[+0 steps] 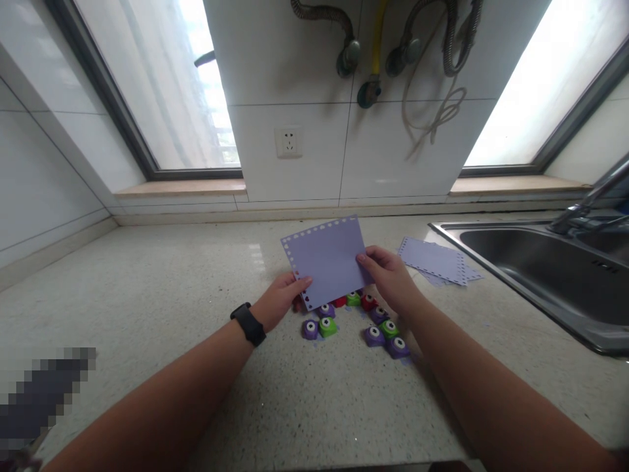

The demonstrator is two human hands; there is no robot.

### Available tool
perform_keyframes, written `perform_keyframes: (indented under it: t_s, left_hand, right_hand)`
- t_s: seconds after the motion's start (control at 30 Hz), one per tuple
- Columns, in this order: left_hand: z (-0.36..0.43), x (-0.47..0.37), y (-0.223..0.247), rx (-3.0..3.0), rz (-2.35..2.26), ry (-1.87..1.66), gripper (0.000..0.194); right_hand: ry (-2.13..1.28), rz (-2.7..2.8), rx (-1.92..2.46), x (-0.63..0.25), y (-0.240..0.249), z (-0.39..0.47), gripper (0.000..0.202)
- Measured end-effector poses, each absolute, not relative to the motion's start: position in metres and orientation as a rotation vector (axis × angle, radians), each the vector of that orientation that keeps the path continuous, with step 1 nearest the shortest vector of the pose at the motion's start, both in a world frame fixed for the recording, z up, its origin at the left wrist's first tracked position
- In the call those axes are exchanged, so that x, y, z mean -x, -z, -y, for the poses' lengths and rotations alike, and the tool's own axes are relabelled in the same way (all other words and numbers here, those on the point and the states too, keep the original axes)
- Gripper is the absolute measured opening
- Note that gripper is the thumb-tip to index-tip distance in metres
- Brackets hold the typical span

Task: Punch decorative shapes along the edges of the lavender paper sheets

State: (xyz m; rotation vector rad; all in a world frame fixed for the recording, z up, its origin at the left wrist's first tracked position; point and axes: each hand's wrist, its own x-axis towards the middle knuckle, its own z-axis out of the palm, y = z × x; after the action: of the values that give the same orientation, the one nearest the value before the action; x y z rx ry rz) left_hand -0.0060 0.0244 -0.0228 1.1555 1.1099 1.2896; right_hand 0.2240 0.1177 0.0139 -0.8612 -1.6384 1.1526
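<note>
While the left hand [280, 298] and right hand [389, 275] pinch the sheet [327, 262] in closed grips, its edge-punching looks part-done; using a punch [327, 326] calls for freeing one.

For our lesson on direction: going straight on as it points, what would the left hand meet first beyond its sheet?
Probably the right hand, across the purple sheet, though depth is unclear.

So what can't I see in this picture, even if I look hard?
Some craft punches: head view, partly hidden by the held purple sheet.
Right hand: head view, some fingertips behind that sheet.
Lower loose sheets: head view, mostly under the top one.
Stainless steel sink: head view, cut off at the right edge.
</note>
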Motion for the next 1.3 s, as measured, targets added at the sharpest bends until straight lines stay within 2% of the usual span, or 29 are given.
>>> perform_keyframes:
  t_s: [0.17, 0.33, 0.6, 0.77, 0.97, 1.3]
  left_hand:
    - [-0.025, 0.005, 0.021, -1.161, -1.135, -1.286, 0.040]
    - [-0.029, 0.008, 0.026, -1.072, -1.156, -1.409, 0.036]
    - [-0.030, 0.007, 0.022, -0.912, -1.111, -1.555, 0.030]
    - [-0.029, 0.006, 0.020, -0.872, -1.094, -1.575, 0.030]
    - [-0.029, 0.006, 0.020, -0.829, -1.080, -1.602, 0.031]
    - [-0.029, 0.007, 0.018, -0.805, -1.084, -1.611, 0.031]
  right_hand:
    - [-1.109, 1.669, 0.883, -0.225, -0.017, -0.119, 0.031]
    - [-0.919, 1.756, 0.923, -0.236, -0.024, -0.125, 0.027]
    - [-0.435, 2.383, 0.934, -0.249, -0.028, -0.125, 0.026]
    - [-0.441, 2.618, 0.854, -0.253, -0.036, -0.120, 0.016]
    - [-0.493, 2.771, 0.719, -0.252, -0.036, -0.114, 0.025]
    - [-0.357, 2.760, 0.888, -0.248, -0.021, -0.122, 0.027]
